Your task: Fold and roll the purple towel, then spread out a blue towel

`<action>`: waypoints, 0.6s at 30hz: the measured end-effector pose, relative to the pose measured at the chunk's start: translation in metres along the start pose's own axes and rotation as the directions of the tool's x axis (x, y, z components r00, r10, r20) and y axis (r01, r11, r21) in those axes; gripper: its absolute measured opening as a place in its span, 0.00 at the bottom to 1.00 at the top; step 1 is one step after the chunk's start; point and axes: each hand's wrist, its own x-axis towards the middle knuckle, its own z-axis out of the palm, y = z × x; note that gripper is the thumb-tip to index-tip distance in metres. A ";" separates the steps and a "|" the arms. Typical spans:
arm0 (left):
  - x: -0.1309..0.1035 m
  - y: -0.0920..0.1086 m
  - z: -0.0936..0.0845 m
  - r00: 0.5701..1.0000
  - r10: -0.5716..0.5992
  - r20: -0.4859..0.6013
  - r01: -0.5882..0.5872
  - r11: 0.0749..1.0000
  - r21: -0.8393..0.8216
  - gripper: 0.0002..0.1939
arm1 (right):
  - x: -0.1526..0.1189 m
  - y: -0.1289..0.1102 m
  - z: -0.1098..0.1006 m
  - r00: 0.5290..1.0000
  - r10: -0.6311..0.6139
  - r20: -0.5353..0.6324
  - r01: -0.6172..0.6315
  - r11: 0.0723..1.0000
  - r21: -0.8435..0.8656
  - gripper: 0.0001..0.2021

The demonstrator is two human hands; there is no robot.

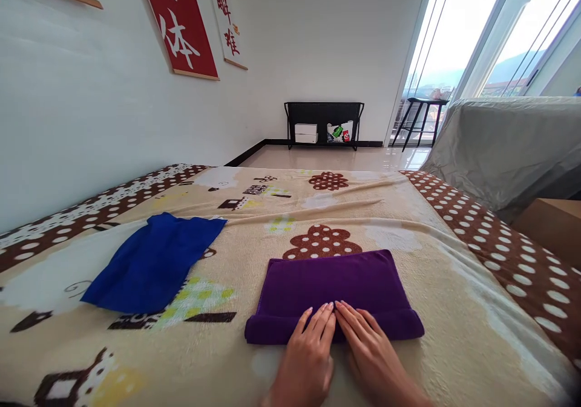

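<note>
A purple cloth lies on the patterned blanket, its near edge rolled into a thick band. My left hand rests on the middle of that roll, fingers stretched forward and thumb out to the left. Close beside it, my right hand lies on the roll too, fingers extended and pointing up and left. The fingertips of both hands nearly meet on top of the roll. To the left, a blue cloth is spread loosely and slightly wrinkled on the blanket, apart from both hands.
Beyond the blanket, a black rack holding white boxes stands against the wall. A black stool is by the window. At the right are a grey-covered piece of furniture and a cardboard box. Scrolls hang on the left wall.
</note>
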 end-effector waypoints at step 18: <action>-0.002 -0.010 -0.013 0.996 -0.086 0.000 0.086 0.996 -0.007 0.22 | 0.006 -0.004 -0.016 0.994 0.037 0.098 -0.039 0.999 0.022 0.23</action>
